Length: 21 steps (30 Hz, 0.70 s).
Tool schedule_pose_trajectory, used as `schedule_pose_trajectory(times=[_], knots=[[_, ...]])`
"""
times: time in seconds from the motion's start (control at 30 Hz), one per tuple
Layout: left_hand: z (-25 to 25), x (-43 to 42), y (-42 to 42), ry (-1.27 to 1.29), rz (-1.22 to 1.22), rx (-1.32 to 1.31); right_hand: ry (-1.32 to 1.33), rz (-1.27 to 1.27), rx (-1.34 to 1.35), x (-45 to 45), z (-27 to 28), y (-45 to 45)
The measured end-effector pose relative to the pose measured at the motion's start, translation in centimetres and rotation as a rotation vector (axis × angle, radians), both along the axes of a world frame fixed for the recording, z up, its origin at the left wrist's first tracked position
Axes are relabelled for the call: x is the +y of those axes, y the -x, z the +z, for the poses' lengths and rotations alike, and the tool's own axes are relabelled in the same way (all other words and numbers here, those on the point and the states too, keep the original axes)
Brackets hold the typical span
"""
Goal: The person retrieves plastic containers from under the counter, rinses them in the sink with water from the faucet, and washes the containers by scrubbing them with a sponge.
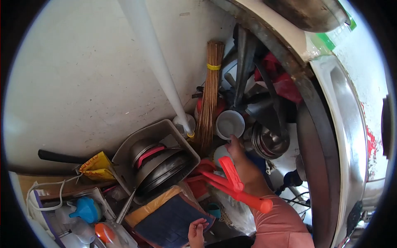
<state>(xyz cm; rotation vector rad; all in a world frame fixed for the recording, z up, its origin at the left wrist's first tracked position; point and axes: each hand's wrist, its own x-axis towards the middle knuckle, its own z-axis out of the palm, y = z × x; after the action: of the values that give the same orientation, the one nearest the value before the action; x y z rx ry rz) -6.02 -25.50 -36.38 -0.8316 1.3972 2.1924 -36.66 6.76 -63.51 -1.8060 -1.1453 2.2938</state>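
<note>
My right hand (pixel 235 148) reaches deep into the corner, closed on the near rim of a white plastic tub (pixel 230 125). Next to that hand lie nested steel bowls (pixel 271 141), and a bundled stick broom (pixel 210 91) with a yellow tie leans behind the tub. Bright red plastic bars (pixel 231 175) cross over near my right forearm; what they belong to is unclear. Low in the view, my left hand (pixel 197 232) is loosely open, fingers slightly curled with nothing visible in them. It is beside a dark blue flat piece (pixel 171 221).
A grey bin (pixel 124 144) holds dark pans (pixel 165 171). At lower left, a box contains a blue funnel (pixel 87 209) and an orange-lidded container (pixel 104 232). A white pipe (pixel 159 62) slants down the wall. The metal-edged counter (pixel 347 103) curves along the right.
</note>
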Motion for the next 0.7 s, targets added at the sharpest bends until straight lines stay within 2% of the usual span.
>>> schedule_pose_trajectory(times=[0.1,0.2,0.3,0.37,0.43,0.5,0.57,0.63,0.7], knots=[[-1.1,0.4,-0.1,0.003,0.0,0.002,0.049,-0.056,0.071,-0.8,-1.5,0.5],[-2.7,0.7,-0.5,0.028,-0.012,0.032,0.041,-0.066,0.439,0.1,-5.2,1.5],[-0.2,0.5,1.2,0.081,-0.049,-0.027,0.049,-0.088,0.522,-0.2,-4.4,0.4],[-0.1,0.4,1.0,0.071,-0.048,0.017,-0.346,0.267,0.61,1.2,-8.8,-0.7],[0.2,0.4,1.0,0.067,-0.039,0.025,-0.407,0.389,0.637,1.9,-8.9,-1.0],[0.7,0.3,0.9,0.073,-0.027,-0.011,-0.186,0.297,0.637,2.2,-8.2,-1.2],[-1.1,0.0,-0.3,0.064,-0.061,0.057,-0.076,0.258,0.683,1.4,-6.2,-2.1],[-1.4,-0.1,-0.8,0.038,-0.031,0.079,0.219,-0.156,0.512,-2.0,5.4,-3.3],[-0.7,0.9,0.1,-0.003,0.063,0.061,-0.003,0.033,0.371,-4.4,13.0,-5.8]])
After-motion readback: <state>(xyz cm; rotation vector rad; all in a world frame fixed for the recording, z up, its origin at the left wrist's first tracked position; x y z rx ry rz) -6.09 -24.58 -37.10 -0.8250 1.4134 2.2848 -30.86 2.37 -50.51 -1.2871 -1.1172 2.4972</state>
